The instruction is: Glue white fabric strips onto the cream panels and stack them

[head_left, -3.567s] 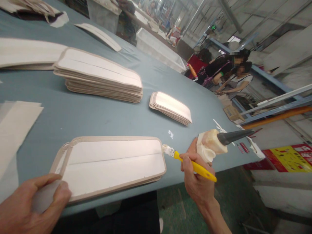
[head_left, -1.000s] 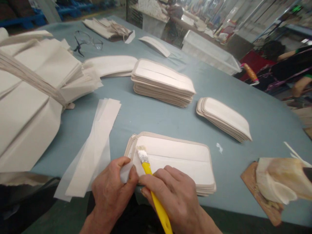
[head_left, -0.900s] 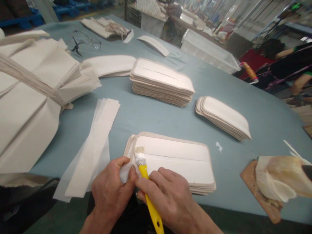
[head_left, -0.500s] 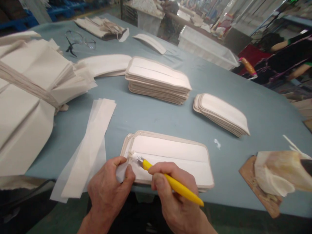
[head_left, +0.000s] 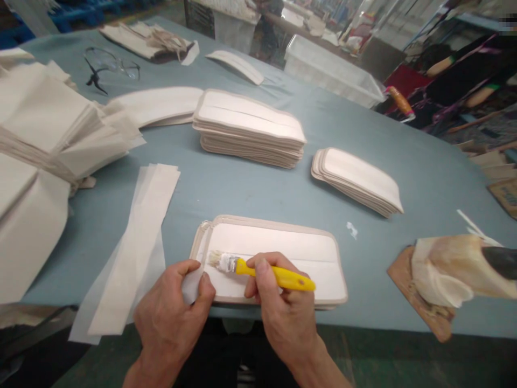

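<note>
My right hand [head_left: 283,302] grips a small brush [head_left: 278,275] with a yellow handle. Its pale bristles, coated in something white, touch the left end of the top rounded white panel [head_left: 278,245]. That panel has a beige rim and lies on a low stack at the table's front edge. My left hand [head_left: 173,307] pinches the near left corner of the stack between thumb and fingers. A thin whitish sheet [head_left: 191,285] shows between that thumb and forefinger; how far it reaches under the hand is hidden.
Strips of pale material [head_left: 133,242] lie to the left, beside bundled beige pieces [head_left: 36,118]. Behind stand a tall panel stack [head_left: 250,126] and a smaller one [head_left: 357,178]. Glasses [head_left: 113,67] rest farther back. At right a white-smeared container [head_left: 444,269] sits on a brown board. A person's arms [head_left: 460,70] show beyond.
The brush has swung to lie flatter, its handle nearly level, with the bristles still at the panel's left end. My left hand keeps its pinch. The whole view has shifted slightly.
</note>
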The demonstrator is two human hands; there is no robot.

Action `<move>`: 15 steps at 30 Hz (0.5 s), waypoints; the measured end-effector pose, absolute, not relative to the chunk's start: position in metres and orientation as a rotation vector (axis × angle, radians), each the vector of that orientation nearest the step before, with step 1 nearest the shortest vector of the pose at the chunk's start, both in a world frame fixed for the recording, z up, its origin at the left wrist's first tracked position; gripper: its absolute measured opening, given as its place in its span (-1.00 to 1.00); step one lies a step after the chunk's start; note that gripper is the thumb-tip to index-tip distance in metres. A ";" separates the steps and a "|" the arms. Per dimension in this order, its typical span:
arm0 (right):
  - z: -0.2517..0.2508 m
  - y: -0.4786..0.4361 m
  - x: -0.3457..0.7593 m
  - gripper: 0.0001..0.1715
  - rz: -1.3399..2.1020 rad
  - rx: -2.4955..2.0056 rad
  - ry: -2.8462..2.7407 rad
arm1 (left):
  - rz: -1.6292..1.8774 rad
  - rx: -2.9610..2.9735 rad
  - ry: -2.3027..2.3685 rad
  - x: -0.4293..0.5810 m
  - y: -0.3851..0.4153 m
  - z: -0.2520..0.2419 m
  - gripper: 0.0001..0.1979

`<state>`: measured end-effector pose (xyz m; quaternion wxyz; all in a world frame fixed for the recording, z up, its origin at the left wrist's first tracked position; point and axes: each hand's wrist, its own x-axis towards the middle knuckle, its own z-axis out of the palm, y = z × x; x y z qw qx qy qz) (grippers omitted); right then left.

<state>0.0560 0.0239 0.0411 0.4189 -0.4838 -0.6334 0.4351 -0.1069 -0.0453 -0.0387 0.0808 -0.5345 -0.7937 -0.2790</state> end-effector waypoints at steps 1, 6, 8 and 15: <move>0.042 0.025 0.059 -0.68 1.042 -1.238 -1.579 | -0.828 -1.594 -2.404 -0.107 -0.046 -0.040 -0.77; 0.040 0.026 0.072 -0.58 1.138 -1.254 -1.532 | -0.806 -1.521 -2.601 -0.110 -0.048 -0.044 -0.69; 0.037 0.026 0.079 -0.55 1.196 -1.263 -1.528 | -0.785 -1.516 -2.659 -0.111 -0.049 -0.044 -0.66; 0.038 0.033 0.107 -0.55 1.001 -1.298 -1.505 | -0.745 -1.510 -2.717 -0.113 -0.047 -0.038 -0.65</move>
